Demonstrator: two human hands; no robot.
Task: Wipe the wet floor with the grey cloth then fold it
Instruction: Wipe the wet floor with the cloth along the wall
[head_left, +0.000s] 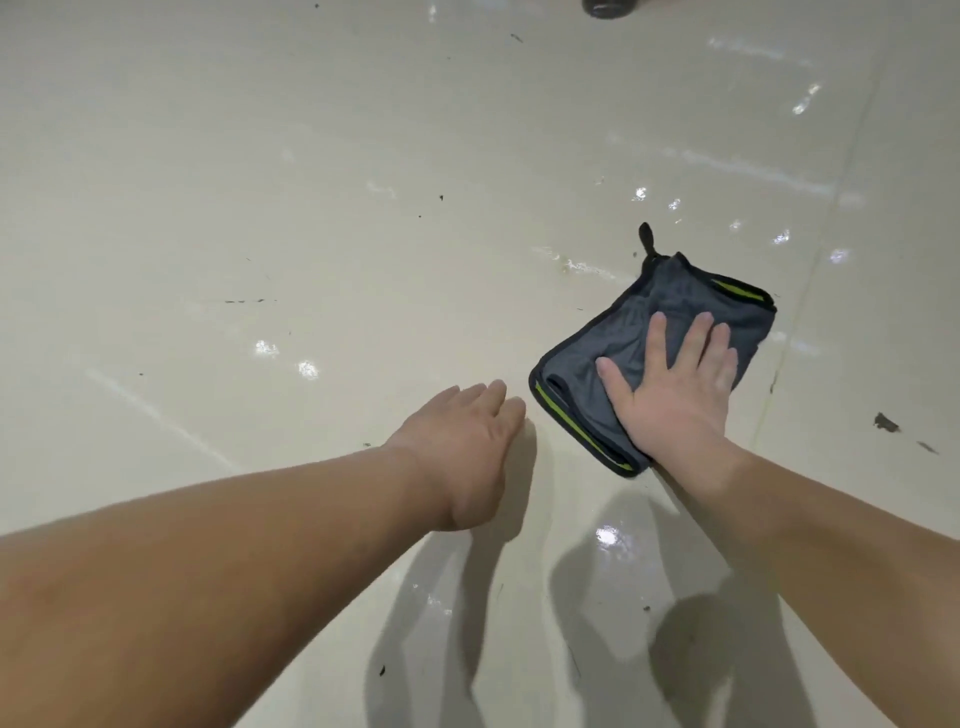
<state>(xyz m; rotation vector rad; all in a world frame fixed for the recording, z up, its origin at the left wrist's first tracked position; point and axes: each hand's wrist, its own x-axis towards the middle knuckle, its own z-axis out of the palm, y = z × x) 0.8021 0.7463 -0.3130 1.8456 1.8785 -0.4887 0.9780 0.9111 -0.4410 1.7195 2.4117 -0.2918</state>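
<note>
The right grip (675, 384) lies palm down on the grey cloth (623, 338), fingers straight and spread, pressing flat and pinching nothing. The cloth sits folded into a rough rectangle on the floor (260, 208). Most of it shows beyond and to the left of the fingertips, while its near corner is tucked under the heel of the palm. A black edging runs round the cloth, and a yellow-green stripe (571, 421) shows along the edge just left of the thumb. A small black loop (647, 239) sticks out from the far corner, well past the fingertips. The left grip (462, 447) is just left of the cloth and apart from it, back of the hand up, fingers relaxed and close together, holding nothing. Whether it touches the floor cannot be told. The floor is glossy cream tile with wet glints ahead of both grips and a watery streak (597, 267) just beyond the cloth. A tile joint (802, 291) runs to the right of the right grip, a dark scrap (885, 422) lies further right, and a dark object (608, 6) shows far ahead.
</note>
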